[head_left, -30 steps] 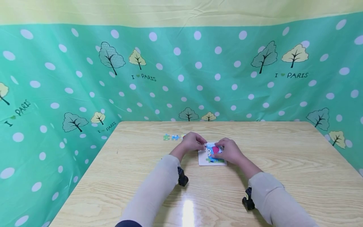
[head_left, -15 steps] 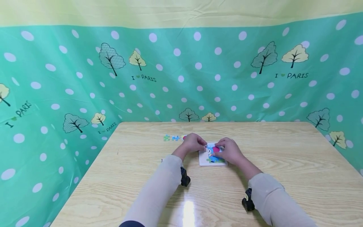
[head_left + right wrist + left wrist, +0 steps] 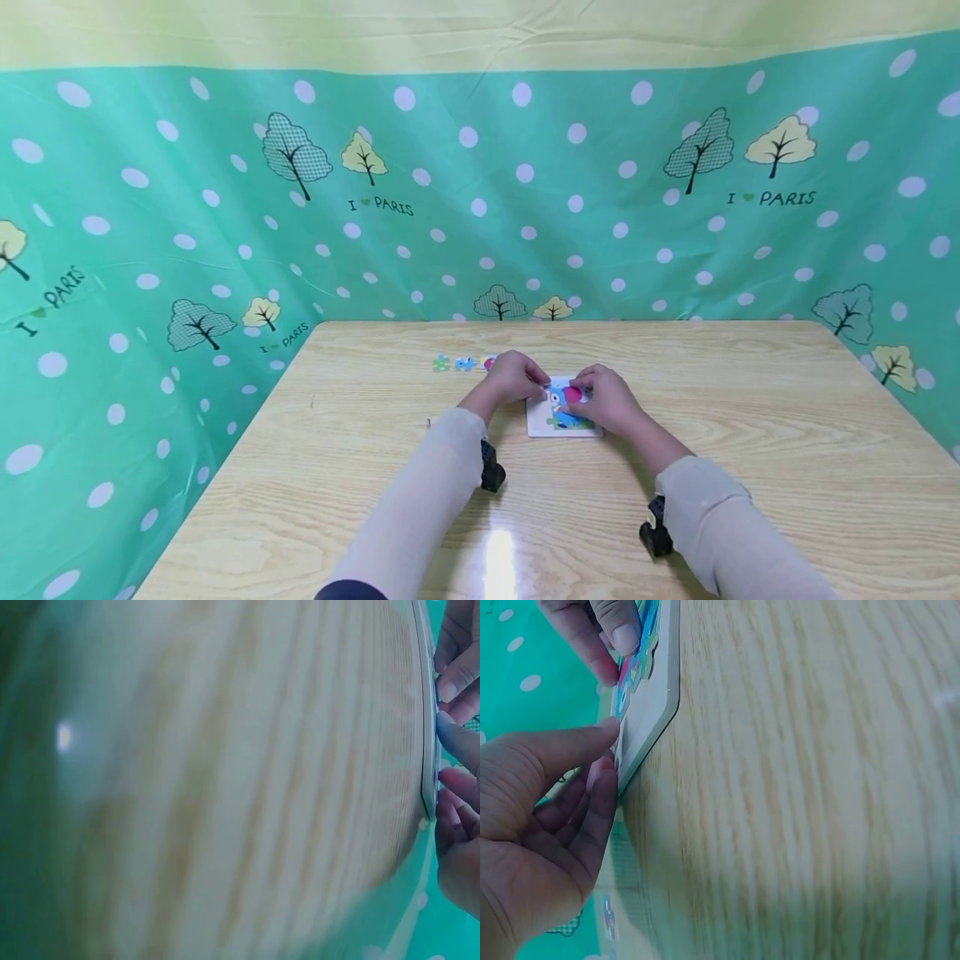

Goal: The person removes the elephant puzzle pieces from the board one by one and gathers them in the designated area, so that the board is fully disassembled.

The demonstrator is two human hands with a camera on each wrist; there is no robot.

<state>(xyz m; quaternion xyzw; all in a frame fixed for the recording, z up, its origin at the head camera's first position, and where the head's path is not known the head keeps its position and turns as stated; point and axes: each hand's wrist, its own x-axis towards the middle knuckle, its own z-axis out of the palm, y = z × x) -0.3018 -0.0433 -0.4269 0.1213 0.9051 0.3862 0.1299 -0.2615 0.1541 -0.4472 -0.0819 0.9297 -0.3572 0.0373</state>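
Observation:
A white puzzle board [image 3: 537,423] lies on the table, partly covered by joined jigsaw pieces [image 3: 573,423] showing a blue animal, a pink patch and green ground. At the board's upper left corner my left hand [image 3: 513,377] pinches a small puzzle piece, mostly hidden by the fingertips. My right hand [image 3: 611,402] holds a puzzle piece on the right side of the picture, thumb and index finger set around the pink part. Seen from the left wrist, the left thumb [image 3: 592,739] and fingertips meet right at the board's edge, with the right thumb [image 3: 625,637] on the picture.
Behind the left hand, a green puzzle piece [image 3: 441,363], a blue one [image 3: 464,363] and a pink-and-yellow one [image 3: 488,362] lie in a row. A tiny object [image 3: 428,423] lies left of the left forearm. A green curtain [image 3: 480,208] hangs behind the wooden table [image 3: 750,400].
The left hand and forearm have shifted slightly to the right, uncovering more of the pink-and-yellow piece and the tiny object. The right hand stays nearly still on the picture.

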